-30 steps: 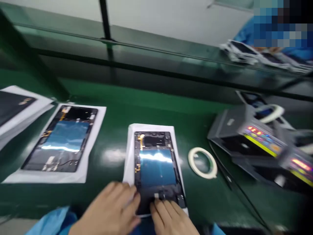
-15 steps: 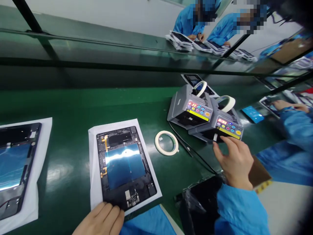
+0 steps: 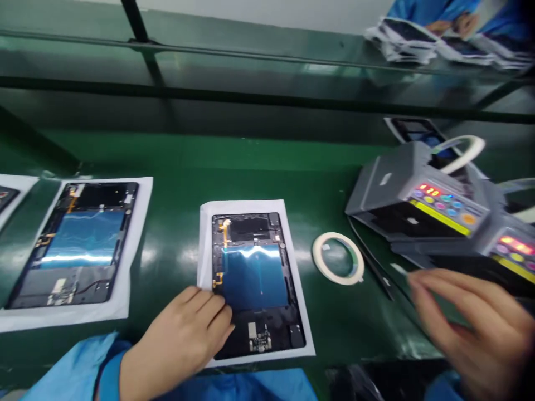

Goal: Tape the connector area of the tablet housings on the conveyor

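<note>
My left hand (image 3: 184,328) rests on the tablet frame's (image 3: 254,289) lower edge, on white paper (image 3: 204,245); my right hand (image 3: 468,328) hovers below the grey tape dispenser (image 3: 413,195), right of the white tape roll (image 3: 337,259).

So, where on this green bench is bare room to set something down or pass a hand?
Bare green mat lies between the two white sheets and behind them. A narrow strip separates the right sheet from the masking tape roll. Crowded right of the roll: the tape dispensers and your right hand.

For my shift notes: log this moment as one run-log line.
left hand: on tablet housing | right hand: near tape dispenser
</note>
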Available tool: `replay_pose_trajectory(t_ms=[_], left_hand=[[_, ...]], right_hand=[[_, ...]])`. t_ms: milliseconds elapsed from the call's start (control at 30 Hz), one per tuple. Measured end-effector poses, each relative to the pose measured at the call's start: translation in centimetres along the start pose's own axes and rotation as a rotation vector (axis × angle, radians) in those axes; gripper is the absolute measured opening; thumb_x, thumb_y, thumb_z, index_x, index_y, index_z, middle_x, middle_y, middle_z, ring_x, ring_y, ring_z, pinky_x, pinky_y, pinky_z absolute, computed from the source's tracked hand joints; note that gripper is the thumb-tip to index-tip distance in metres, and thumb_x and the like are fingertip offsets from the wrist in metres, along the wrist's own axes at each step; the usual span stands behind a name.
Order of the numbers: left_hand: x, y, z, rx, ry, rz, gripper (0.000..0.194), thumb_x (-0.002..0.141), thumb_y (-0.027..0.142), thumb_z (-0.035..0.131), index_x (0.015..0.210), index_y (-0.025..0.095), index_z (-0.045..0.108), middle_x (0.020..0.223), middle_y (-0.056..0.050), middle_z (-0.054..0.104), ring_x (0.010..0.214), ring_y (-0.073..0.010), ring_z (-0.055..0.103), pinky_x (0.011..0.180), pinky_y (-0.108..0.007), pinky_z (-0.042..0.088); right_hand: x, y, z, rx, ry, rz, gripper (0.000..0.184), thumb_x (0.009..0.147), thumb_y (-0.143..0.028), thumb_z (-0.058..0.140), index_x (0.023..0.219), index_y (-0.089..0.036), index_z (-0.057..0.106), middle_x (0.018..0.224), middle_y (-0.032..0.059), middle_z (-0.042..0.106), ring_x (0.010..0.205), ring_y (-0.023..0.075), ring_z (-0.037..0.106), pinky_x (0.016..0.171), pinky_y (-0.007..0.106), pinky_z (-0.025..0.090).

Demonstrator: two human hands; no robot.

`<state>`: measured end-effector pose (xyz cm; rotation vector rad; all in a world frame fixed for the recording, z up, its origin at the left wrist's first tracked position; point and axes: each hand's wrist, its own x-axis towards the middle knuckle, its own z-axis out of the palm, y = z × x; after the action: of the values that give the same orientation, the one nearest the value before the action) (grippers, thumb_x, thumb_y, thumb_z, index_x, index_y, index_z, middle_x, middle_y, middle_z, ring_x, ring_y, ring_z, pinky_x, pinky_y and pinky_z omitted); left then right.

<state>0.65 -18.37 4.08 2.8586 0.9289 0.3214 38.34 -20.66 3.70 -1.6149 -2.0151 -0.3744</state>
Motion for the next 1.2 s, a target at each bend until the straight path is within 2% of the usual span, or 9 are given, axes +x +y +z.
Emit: replay_pose_trajectory(t_ms=[67,133,167,233,300,433,533,800,1200], left_hand=[[1.2,-1.6,-0.2,0.067,-0.029,-0.051,0.017,0.093,0.026,0.047,0.091,0.015,0.060,0.081,-0.005,0.060,0.076,-0.0193,0.057,0.067,-0.032,0.042],[2.4,-3.2,0.0,0.139,-0.061,-0.105,0.022,0.090,0.033,0.053,0.095,0.013,0.060,0.091,-0.008,0.062,0.085,-0.0229,0.058,0.069,-0.034,0.044],[3.0,-4.0,0.2,0.168,-0.075,-0.132,0.026,0.089,0.036,0.055,0.099,0.012,0.059,0.098,-0.010,0.061,0.090,-0.0247,0.057,0.071,-0.035,0.045],[3.9,-5.4,0.7,0.198,-0.093,-0.182,0.038,0.087,0.041,0.058,0.109,0.010,0.056,0.112,-0.013,0.058,0.101,-0.0277,0.054,0.078,-0.038,0.046],[4.4,-6.5,1.3,0.188,-0.106,-0.217,0.048,0.086,0.045,0.058,0.116,0.009,0.053,0.122,-0.015,0.054,0.111,-0.0293,0.050,0.086,-0.039,0.045],[4.3,-7.5,2.3,0.107,-0.120,-0.244,0.053,0.085,0.050,0.058,0.120,0.011,0.051,0.128,-0.014,0.051,0.115,-0.0297,0.047,0.092,-0.041,0.042],[4.1,-7.5,2.6,0.065,-0.106,-0.249,0.053,0.086,0.050,0.056,0.121,0.010,0.051,0.128,-0.013,0.051,0.115,-0.0300,0.046,0.095,-0.042,0.041],[4.0,-7.5,2.9,0.024,-0.068,-0.254,0.050,0.088,0.049,0.053,0.118,0.010,0.053,0.128,-0.014,0.052,0.116,-0.0297,0.046,0.098,-0.043,0.039],[3.9,-7.5,3.0,0.015,-0.048,-0.261,0.049,0.088,0.049,0.053,0.118,0.010,0.053,0.128,-0.014,0.053,0.114,-0.0291,0.047,0.096,-0.042,0.039]], right_hand=[[3.0,-4.0,2.1,0.111,-0.127,-0.233,0.012,0.082,-0.018,0.062,0.095,-0.020,0.062,0.092,0.0028,0.068,0.077,0.0137,0.065,0.069,0.025,0.050],[6.3,-7.6,4.8,0.234,-0.183,-0.366,0.012,0.085,-0.019,0.059,0.097,-0.019,0.062,0.091,0.0027,0.069,0.079,0.0131,0.064,0.069,0.024,0.050],[7.8,-9.2,6.4,0.281,-0.198,-0.389,0.013,0.086,-0.019,0.058,0.098,-0.018,0.062,0.092,0.0033,0.069,0.080,0.0132,0.064,0.069,0.024,0.050],[10.3,-11.4,9.4,0.377,-0.211,-0.383,0.014,0.088,-0.019,0.055,0.100,-0.017,0.062,0.093,0.0038,0.069,0.083,0.0133,0.064,0.071,0.024,0.051],[11.9,-12.6,11.9,0.464,-0.208,-0.337,0.015,0.088,-0.019,0.053,0.100,-0.017,0.062,0.092,0.0043,0.068,0.083,0.0131,0.064,0.071,0.024,0.052],[12.7,-13.1,14.9,0.588,-0.194,-0.251,0.013,0.087,-0.017,0.055,0.098,-0.014,0.062,0.089,0.0054,0.067,0.079,0.0123,0.063,0.067,0.023,0.052],[12.2,-13.3,15.6,0.587,-0.217,-0.253,0.014,0.085,-0.015,0.058,0.099,-0.015,0.062,0.089,0.0046,0.068,0.080,0.0124,0.063,0.068,0.023,0.052],[11.6,-13.8,15.9,0.382,-0.180,-0.348,0.017,0.081,-0.015,0.064,0.098,-0.016,0.062,0.091,0.0038,0.070,0.080,0.0150,0.065,0.073,0.026,0.051],[11.4,-14.0,15.6,0.341,-0.160,-0.377,0.017,0.080,-0.016,0.065,0.097,-0.018,0.063,0.088,0.0036,0.071,0.076,0.0144,0.066,0.069,0.024,0.050]])
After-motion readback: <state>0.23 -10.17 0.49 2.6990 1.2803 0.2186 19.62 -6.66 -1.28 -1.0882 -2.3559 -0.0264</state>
